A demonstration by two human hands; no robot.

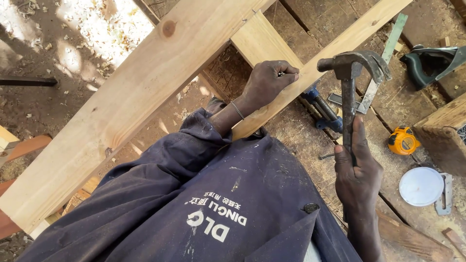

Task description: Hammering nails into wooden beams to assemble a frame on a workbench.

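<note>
Right hand (358, 170) wrapped shut around the dark, worn handle of a steel claw hammer (350, 82), thumb laid up along the shaft; head raised over the bench, claw pointing right. Left hand (266, 83) curled tight, fingertips pinching a small nail (280, 74) against the narrow pale pine batten (310, 68). The nail is mostly hidden by the fingers. Batten runs diagonally from lower centre to upper right, smooth-planed, one knot near its far end.

A wide pale pine plank (121, 106), with a round brown knot, crosses from lower left to upper centre.

No open containers. Round white plastic lid (420, 186) lies flat at right, beside a grey metal bracket (444, 194). Yellow tape measure case (402, 141) just above it. Blue screw clamp (324, 109) sits under the batten. Dark green hand plane (429, 62) at upper right. Rough, dusty workbench boards (301, 136); wood shavings (107, 24) litter the dirt ground.
</note>
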